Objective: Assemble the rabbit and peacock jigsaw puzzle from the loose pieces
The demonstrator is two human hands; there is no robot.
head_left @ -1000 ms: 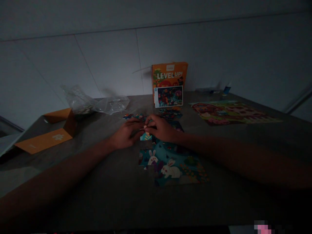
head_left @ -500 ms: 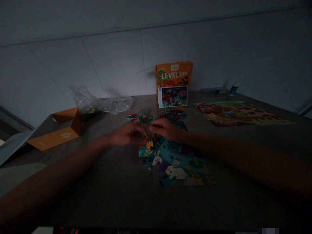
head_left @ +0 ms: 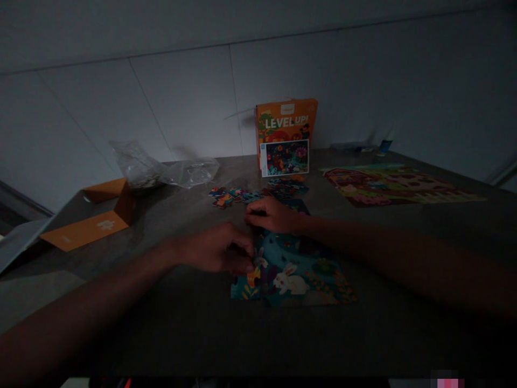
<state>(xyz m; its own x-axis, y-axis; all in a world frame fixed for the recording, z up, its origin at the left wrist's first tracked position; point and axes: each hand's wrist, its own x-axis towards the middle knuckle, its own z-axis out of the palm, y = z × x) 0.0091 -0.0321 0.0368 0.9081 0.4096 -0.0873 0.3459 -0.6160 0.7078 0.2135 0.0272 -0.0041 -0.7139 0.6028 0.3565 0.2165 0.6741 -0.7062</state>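
Note:
My left hand (head_left: 224,249) is closed in a pinch over a teal puzzle piece (head_left: 248,291) with a yellow-orange plant. That piece lies at the lower left of the partly joined puzzle (head_left: 307,267), beside the white rabbit (head_left: 291,283). My right hand (head_left: 274,214) rests at the puzzle's upper left, its fingers curled together. Whatever those right fingertips hold, if anything, is hidden. Behind the hands are loose puzzle pieces (head_left: 226,196), with a further pile (head_left: 286,186) to their right.
At the back an orange box (head_left: 286,116) stands upright, a picture card (head_left: 286,158) leaning on it. Another puzzle (head_left: 396,186) lies at the right. An open orange box (head_left: 89,226) and a clear plastic bag (head_left: 137,161) are at the left. The light is dim.
My left hand has come down toward me with the yellow-plant piece, which now sits against the puzzle's lower left. My right hand has barely moved.

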